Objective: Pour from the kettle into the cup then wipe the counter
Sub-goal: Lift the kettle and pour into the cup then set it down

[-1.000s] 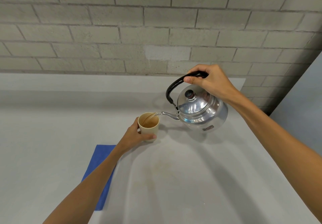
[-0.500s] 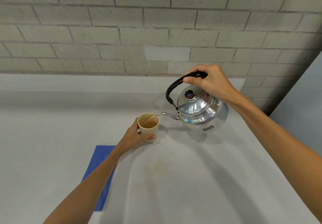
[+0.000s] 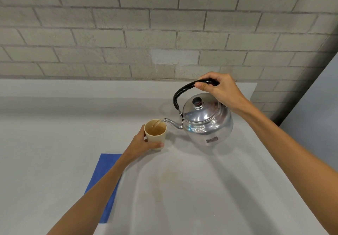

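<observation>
Polished metal, the kettle (image 3: 206, 121) hangs tilted above the grey counter (image 3: 201, 189), spout down toward the cup (image 3: 155, 134), its lid with the dark knob in place. A thin brownish stream runs from the spout tip over the cup's rim into the liquid inside. The kettle's body hangs below and slightly nearer than the grip: the right hand (image 3: 222, 92) is closed around the top of the black arched handle, thumb pressed along the near side, fingers wrapped over the far side, and the rest of the handle curves down to its mount above the spout.

Just left of the kettle's spout, the beige cup stands upright on the counter, partly filled with brown liquid. The left hand (image 3: 141, 146) is clasped round its lower half from the side away from the kettle, thumb across the near wall, fingers hidden behind.

Farther from the kettle, nearer the camera and to the left, a blue cloth (image 3: 105, 178) lies flat on the counter, partly covered by the left forearm. Behind the kettle rises a pale brick wall (image 3: 128, 33)
</observation>
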Available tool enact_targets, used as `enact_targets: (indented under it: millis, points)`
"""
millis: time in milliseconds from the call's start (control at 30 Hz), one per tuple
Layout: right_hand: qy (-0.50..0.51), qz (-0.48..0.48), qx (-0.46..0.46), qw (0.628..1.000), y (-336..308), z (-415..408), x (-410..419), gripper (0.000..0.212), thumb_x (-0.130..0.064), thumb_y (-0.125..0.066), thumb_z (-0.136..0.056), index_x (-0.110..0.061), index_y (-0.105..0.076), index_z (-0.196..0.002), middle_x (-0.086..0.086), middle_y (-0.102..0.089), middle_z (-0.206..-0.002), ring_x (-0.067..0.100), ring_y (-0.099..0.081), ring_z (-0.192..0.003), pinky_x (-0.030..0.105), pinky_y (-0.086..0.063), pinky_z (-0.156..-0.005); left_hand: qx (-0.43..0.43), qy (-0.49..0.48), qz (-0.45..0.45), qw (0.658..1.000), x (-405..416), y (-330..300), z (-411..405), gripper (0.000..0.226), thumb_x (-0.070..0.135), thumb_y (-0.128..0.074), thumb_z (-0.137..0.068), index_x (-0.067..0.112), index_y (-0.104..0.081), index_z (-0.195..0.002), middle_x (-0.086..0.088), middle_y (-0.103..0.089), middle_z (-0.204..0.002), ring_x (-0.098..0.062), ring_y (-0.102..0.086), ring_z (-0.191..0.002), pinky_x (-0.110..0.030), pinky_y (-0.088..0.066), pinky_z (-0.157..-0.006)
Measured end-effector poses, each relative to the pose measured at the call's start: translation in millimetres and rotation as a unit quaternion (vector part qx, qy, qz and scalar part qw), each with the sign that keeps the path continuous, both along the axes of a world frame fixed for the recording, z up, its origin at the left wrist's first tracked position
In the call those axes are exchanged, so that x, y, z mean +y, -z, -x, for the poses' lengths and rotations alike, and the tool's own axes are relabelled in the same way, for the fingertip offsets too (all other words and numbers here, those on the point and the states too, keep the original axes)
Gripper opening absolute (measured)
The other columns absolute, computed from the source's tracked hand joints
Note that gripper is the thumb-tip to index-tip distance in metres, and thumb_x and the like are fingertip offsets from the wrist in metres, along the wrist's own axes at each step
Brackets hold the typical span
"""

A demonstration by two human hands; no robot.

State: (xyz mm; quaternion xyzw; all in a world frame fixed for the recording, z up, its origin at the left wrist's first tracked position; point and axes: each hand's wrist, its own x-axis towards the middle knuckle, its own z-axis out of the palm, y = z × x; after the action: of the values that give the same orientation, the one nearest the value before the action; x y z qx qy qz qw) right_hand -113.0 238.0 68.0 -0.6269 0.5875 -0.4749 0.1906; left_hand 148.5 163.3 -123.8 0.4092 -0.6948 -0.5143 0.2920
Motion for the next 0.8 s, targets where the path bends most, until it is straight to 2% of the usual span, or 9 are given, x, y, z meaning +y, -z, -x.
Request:
enact_targets:
  millis: [67,167,300,333,400,467,567,800]
  points:
    - [-0.001,0.002,-0.016,1.0,3.4,1.6,-0.2,0.014,-0.027,-0.073,-0.08,-0.021,-0.071,-0.092,0.004,-0.071,-0.087,0.009,-0.062,-0.08,0.022,-0.049,-0.08,0.006,0.007,-0.003,1.0,0.2,0.4,-0.5,0.075,0.049,-0.087,-0.049,0.059,-0.043,-0.11,0.028,-0.057,-0.114,0.004,-0.057,-0.105,-0.017,-0.051,-0.076]
    - [-0.005,0.007,-0.041,0.999,7.3,3.2,-1.0,0.007,-0.026,-0.072,-0.08,-0.025,-0.07,-0.087,-0.006,-0.067,-0.078,-0.001,-0.059,-0.071,0.01,-0.048,-0.072,0.03,0.006,-0.019,0.999,1.3,-1.1,-1.1,0.077,0.054,-0.086,-0.048,0.056,-0.043,-0.112,0.027,-0.057,-0.114,0.0,-0.056,-0.11,-0.019,-0.049,-0.08]
    - [0.005,0.006,-0.097,0.995,15.0,8.4,-2.0,0.006,-0.022,-0.071,-0.082,-0.021,-0.07,-0.088,-0.009,-0.067,-0.08,-0.008,-0.059,-0.07,0.005,-0.045,-0.067,0.069,-0.017,0.005,0.997,3.4,-13.0,-2.3,0.095,0.064,-0.077,-0.053,0.04,-0.034,-0.134,0.021,-0.051,-0.129,0.002,-0.05,-0.118,-0.02,-0.043,-0.089]
    - [0.005,0.006,-0.112,0.994,17.2,10.4,-2.1,0.005,-0.021,-0.07,-0.083,-0.02,-0.07,-0.088,-0.01,-0.066,-0.079,-0.01,-0.058,-0.067,0.004,-0.044,-0.064,0.078,-0.027,0.022,0.996,3.0,-19.0,-1.9,0.093,0.066,-0.072,-0.058,0.036,-0.033,-0.137,0.017,-0.049,-0.134,0.003,-0.048,-0.121,-0.022,-0.042,-0.095]
    - [0.007,0.009,-0.125,0.992,21.6,11.6,-1.5,0.004,-0.021,-0.069,-0.083,-0.019,-0.069,-0.088,-0.012,-0.064,-0.077,-0.012,-0.056,-0.065,0.002,-0.042,-0.061,0.098,-0.055,0.073,0.991,3.7,-35.0,-2.7,0.075,0.063,-0.062,-0.071,0.034,-0.037,-0.135,0.013,-0.049,-0.137,0.002,-0.046,-0.125,-0.027,-0.038,-0.103]
    - [0.009,0.01,-0.139,0.99,26.9,15.1,-1.5,0.002,-0.02,-0.069,-0.084,-0.021,-0.069,-0.086,-0.012,-0.064,-0.077,-0.013,-0.056,-0.065,0.002,-0.041,-0.061,0.112,-0.082,0.121,0.983,3.2,-52.8,1.2,0.057,0.06,-0.054,-0.079,0.033,-0.045,-0.129,0.013,-0.052,-0.133,0.001,-0.048,-0.123,-0.029,-0.038,-0.105]
    - [0.014,0.009,-0.156,0.988,37.7,20.9,-3.1,0.003,-0.019,-0.068,-0.085,-0.021,-0.069,-0.086,-0.011,-0.064,-0.077,-0.012,-0.057,-0.065,0.003,-0.042,-0.061,0.114,-0.091,0.17,0.975,0.8,-79.3,15.9,0.05,0.059,-0.051,-0.084,0.029,-0.052,-0.124,0.013,-0.055,-0.129,-0.002,-0.05,-0.121,-0.026,-0.04,-0.103]
    - [0.023,-0.005,-0.167,0.986,63.6,34.1,-13.8,0.004,-0.021,-0.066,-0.086,-0.023,-0.069,-0.089,-0.025,-0.064,-0.066,-0.01,-0.056,-0.064,0.004,-0.042,-0.061,0.034,0.034,0.196,0.979,-12.2,-104.2,74.7,0.044,0.046,-0.046,-0.092,0.023,-0.049,-0.13,0.014,-0.054,-0.127,0.004,-0.051,-0.115,-0.006,-0.04,-0.092]
